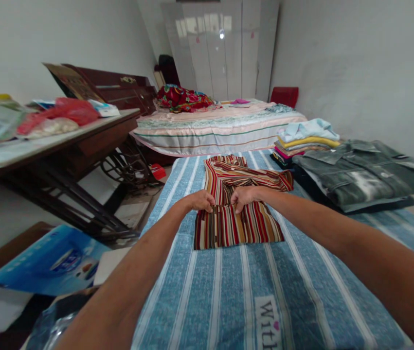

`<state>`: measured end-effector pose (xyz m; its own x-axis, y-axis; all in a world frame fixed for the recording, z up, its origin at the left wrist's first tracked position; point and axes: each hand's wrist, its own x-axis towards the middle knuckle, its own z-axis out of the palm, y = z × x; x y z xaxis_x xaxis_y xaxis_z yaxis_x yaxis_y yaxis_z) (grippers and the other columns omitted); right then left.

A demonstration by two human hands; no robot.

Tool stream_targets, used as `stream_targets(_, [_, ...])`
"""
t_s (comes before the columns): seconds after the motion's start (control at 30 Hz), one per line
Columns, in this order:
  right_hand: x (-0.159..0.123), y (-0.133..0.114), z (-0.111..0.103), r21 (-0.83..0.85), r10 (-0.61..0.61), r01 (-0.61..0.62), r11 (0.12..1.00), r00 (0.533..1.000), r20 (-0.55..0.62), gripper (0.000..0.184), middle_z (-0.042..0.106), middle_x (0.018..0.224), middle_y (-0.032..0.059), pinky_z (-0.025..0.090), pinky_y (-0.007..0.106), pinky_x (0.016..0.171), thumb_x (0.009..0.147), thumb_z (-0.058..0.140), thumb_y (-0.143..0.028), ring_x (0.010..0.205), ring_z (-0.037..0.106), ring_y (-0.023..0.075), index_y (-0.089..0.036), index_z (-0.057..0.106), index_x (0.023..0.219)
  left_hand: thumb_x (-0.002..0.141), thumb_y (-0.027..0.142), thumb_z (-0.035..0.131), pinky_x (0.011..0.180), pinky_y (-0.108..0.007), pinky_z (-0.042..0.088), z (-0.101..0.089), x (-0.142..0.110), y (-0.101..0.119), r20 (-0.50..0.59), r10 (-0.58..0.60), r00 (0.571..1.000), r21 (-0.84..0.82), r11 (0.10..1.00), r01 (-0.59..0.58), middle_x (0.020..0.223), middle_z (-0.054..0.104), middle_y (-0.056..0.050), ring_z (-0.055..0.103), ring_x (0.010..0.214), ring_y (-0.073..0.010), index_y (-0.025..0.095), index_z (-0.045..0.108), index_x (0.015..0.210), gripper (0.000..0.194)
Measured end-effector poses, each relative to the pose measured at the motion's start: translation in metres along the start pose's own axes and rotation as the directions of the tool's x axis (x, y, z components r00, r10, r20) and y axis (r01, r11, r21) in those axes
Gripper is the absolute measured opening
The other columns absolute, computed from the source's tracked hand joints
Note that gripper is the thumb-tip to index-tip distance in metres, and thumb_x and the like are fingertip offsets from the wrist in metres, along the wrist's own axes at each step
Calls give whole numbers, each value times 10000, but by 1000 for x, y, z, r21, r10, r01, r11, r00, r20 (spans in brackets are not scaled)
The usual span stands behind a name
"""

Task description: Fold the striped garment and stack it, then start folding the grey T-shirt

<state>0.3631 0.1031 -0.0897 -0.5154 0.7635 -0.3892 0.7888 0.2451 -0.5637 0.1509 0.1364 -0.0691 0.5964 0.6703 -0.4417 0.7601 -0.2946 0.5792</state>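
Left forearm (130, 277) and right forearm (338, 228) come nearest the head camera, reaching in from either side toward the striped garment (241, 226), the landmark for all that follows. It lies on the blue striped cover (188, 301), spread out, with 1 striped sleeve (272, 179) drawn across toward its right side. Its near part flares wider, and a line runs crosswise between the 2 hands; whether that is a hem or a crease, I cannot tell.

Left hand (201, 200) pinches cloth at the garment's left edge, thumb and fingers closed together. Right hand (245, 196) pinches the same crosswise line, nearer the garment's right side, fingertips pointing down. Both are at about the same level, well apart from each other.

My reading is that a fold is in hand, with the near part being straightened or turned along that line. Next, the move would call for both pinches to lift or smooth evenly, so the stripes stay straight and the sleeve stays tucked in.

Right of the garment lies a dark denim jacket (367, 170); beyond it on the right, a pile of folded clothes (305, 138).
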Motion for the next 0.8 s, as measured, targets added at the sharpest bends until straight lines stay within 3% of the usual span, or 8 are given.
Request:
stream_targets(0.27, [-13,-15,1,-70,6,-8,997,999,-40,256,502,537,-77,311,216,557,544,755,-369,578,443,103,-167,669,678,488,142,576,513,-202,329,3,-10,10,-4,-12,1000,15,1000,12,490,491,71,434,522,-93,154,616,638,155])
stream_targets(0.43, [-47,-43,11,-145,-17,0,989,993,-119,151,533,593,-60,318,216,551,605,722,-258,591,468,106,-169,656,708,525,114,589,513,-197,330,3,-33,22,16,21,1000,25,999,-21,499,484,74,433,516,-89,148,608,654,134])
stream_targets(0.5, [-72,-60,32,-187,-30,-1,982,986,-166,131,576,671,-37,322,221,564,632,701,-220,634,498,118,-176,652,745,572,97,566,521,-192,338,10,-57,28,54,89,995,54,994,-92,537,513,67,462,535,-93,151,623,702,153])
stream_targets(0.57, [-102,-78,65,-235,-32,-22,972,974,-222,82,615,746,0,318,236,570,709,623,-195,685,535,144,-184,644,788,624,63,518,538,-187,352,24,-88,33,102,190,977,125,971,-202,588,551,57,497,559,-95,162,635,760,204])
stream_targets(0.63, [-130,-92,107,-378,-54,-74,923,946,-318,136,641,774,31,323,243,548,772,544,-152,667,566,155,-187,618,881,684,49,489,590,-189,376,48,-122,36,147,297,943,252,911,-326,672,607,44,548,628,-104,189,640,808,241])
stream_targets(0.7, [-149,-99,150,-479,-121,-44,877,943,-309,170,644,807,59,345,251,527,746,569,-111,677,589,178,-173,585,904,747,51,457,639,-202,397,77,-151,36,160,385,909,375,828,-417,747,629,31,583,722,-126,214,618,843,249])
stream_targets(0.8, [-157,-96,200,-553,-171,-77,830,908,-384,92,624,764,60,366,264,491,763,589,-110,661,596,196,-173,549,817,743,27,453,707,-253,435,120,-179,31,184,383,905,538,731,-419,819,630,6,586,786,-163,210,571,847,242])
